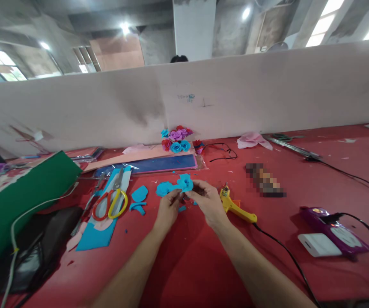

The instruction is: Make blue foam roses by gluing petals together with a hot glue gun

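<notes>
Both my hands meet over the red table (203, 265). My left hand (169, 207) pinches a flat blue foam petal (164, 188). My right hand (205, 200) is closed on a small blue foam flower (185, 182), which touches the petal. Loose blue petal pieces (138, 197) lie just left of my hands. A yellow glue gun (236, 206) lies right beside my right hand, its black cord running toward me.
Scissors with red and yellow handles (110, 203) rest on a blue foam sheet (97, 233). Finished foam flowers (176, 140) stand against the white partition (268, 94). A green sheet (20, 192) lies left; a purple device (335, 231) and a white box (319, 244) lie right.
</notes>
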The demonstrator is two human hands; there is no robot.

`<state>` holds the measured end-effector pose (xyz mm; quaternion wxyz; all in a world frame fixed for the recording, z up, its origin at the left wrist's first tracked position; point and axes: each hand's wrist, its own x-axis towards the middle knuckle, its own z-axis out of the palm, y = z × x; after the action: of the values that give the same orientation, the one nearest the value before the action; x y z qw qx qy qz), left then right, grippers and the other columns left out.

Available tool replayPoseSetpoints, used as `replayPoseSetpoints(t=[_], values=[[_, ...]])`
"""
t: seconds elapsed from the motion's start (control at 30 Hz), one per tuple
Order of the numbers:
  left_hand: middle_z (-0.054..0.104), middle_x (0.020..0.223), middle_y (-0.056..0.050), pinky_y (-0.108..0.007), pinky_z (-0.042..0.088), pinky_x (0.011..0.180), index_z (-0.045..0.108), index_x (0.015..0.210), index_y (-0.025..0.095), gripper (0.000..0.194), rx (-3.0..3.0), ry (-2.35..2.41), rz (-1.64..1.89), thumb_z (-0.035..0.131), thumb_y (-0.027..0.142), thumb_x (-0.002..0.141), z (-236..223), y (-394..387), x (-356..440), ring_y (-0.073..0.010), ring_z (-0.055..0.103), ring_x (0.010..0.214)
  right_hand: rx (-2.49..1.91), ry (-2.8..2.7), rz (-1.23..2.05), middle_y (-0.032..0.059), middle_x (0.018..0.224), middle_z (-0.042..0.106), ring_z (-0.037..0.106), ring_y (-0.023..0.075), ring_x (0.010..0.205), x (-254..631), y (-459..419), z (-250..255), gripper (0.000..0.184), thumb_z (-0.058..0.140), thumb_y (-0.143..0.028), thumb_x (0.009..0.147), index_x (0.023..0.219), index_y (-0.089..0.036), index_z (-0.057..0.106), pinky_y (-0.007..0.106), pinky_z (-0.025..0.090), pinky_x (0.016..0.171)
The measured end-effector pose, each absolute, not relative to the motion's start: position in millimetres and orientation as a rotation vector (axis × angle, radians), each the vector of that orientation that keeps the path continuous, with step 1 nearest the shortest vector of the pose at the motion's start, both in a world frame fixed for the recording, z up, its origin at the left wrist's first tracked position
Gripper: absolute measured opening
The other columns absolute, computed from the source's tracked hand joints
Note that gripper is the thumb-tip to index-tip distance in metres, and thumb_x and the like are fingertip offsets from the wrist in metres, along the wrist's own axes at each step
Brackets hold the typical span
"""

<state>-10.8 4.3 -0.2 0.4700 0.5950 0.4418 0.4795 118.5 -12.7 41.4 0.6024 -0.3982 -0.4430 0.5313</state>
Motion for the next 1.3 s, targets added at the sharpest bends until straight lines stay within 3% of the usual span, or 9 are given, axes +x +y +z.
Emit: replayPoseSetpoints(t=[0.27, 0.53, 0.9, 1.13, 1.3], values=[[0.060, 0.071, -0.001, -0.024, 0.041, 0.064, 0.065, 0.081, 0.017, 0.021, 1.452, 1.054, 1.166, 0.052, 0.033, 0.082, -1.6, 6.3, -10.5, -0.0133, 0.051, 0.067, -0.875, -1.005, 1.238, -0.0008, 0.081, 0.070, 0.059, 0.0139, 0.069, 119.7, -15.5, 45.1, 0.022, 0.063, -0.020, 0.067, 0.087, -0.024, 0.070, 0.026, 0.047, 0.066], [0.056, 0.067, 0.000, -0.025, 0.040, 0.065, 0.061, 0.072, 0.017, 0.019, 1.422, 1.019, 1.179, 0.054, 0.033, 0.080, 2.3, 5.3, -8.8, -0.0131, 0.049, 0.065, -0.922, -0.988, 1.235, -0.0008, 0.079, 0.068, 0.059, 0.0137, 0.067, 118.4, -11.1, 36.8, 0.026, 0.068, -0.018, 0.063, 0.088, -0.023, 0.069, 0.027, 0.047, 0.066], [0.054, 0.063, 0.000, -0.024, 0.039, 0.061, 0.062, 0.072, 0.016, 0.021, 1.499, 1.075, 1.189, 0.052, 0.033, 0.080, 2.9, 4.8, -9.2, -0.0126, 0.047, 0.063, -1.017, -1.121, 1.169, 0.0029, 0.078, 0.068, 0.060, 0.0185, 0.076, 118.5, -7.2, 26.7, 0.015, 0.069, -0.027, 0.065, 0.079, -0.019, 0.069, 0.033, 0.048, 0.075], [0.057, 0.066, -0.001, -0.024, 0.040, 0.062, 0.060, 0.070, 0.015, 0.025, 1.556, 1.099, 1.171, 0.048, 0.032, 0.083, 4.3, 1.6, -8.7, -0.0128, 0.050, 0.065, -0.994, -1.144, 1.161, -0.0003, 0.071, 0.064, 0.055, 0.0147, 0.067, 118.3, -7.1, 25.7, 0.014, 0.070, -0.031, 0.068, 0.076, -0.020, 0.068, 0.029, 0.046, 0.066], [0.056, 0.066, -0.001, -0.023, 0.040, 0.062, 0.058, 0.068, 0.015, 0.025, 1.555, 1.091, 1.173, 0.048, 0.032, 0.084, 3.6, 2.0, -8.7, -0.0125, 0.050, 0.065, -1.001, -1.152, 1.164, -0.0002, 0.070, 0.062, 0.056, 0.0152, 0.068, 118.5, -6.6, 25.1, 0.014, 0.069, -0.032, 0.068, 0.073, -0.020, 0.065, 0.030, 0.046, 0.068]])
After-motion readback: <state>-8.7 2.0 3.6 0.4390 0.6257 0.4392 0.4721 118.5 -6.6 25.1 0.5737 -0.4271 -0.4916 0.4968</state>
